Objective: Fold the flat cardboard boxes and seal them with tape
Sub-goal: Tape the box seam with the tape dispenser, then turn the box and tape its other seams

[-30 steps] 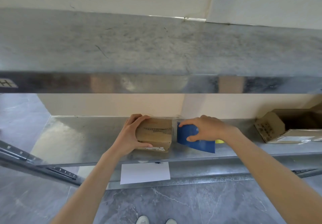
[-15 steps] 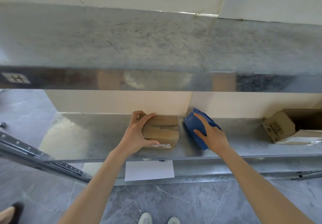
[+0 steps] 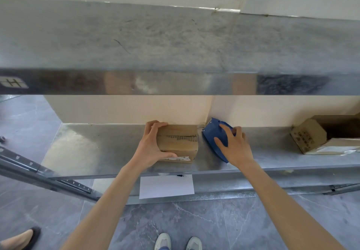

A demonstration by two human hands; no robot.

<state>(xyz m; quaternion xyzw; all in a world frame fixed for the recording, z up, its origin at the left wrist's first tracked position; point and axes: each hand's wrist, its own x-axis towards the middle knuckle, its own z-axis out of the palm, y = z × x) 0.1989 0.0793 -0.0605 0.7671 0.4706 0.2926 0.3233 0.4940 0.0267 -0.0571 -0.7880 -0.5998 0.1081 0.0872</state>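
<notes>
A small folded cardboard box (image 3: 180, 142) stands on the lower metal shelf (image 3: 97, 148), a seam of tape along its top and a white label on its front edge. My left hand (image 3: 153, 145) grips the box's left end, fingers over the top and thumb on the front. Just right of the box lies a blue tape dispenser (image 3: 214, 134), tilted on the shelf. My right hand (image 3: 233, 145) rests on the dispenser with its fingers spread over it.
A wide metal upper shelf (image 3: 175, 41) overhangs the work area. An open cardboard box (image 3: 319, 136) lies on its side at the shelf's right end. A white sheet (image 3: 166, 187) hangs below the shelf edge. A slotted metal rail (image 3: 39, 173) slants at the left. Another person's foot (image 3: 19, 238) shows at the bottom left.
My right hand has swung the blue dispenser away from the box's right side and laid it on the shelf. My left hand kept its hold on the box.
</notes>
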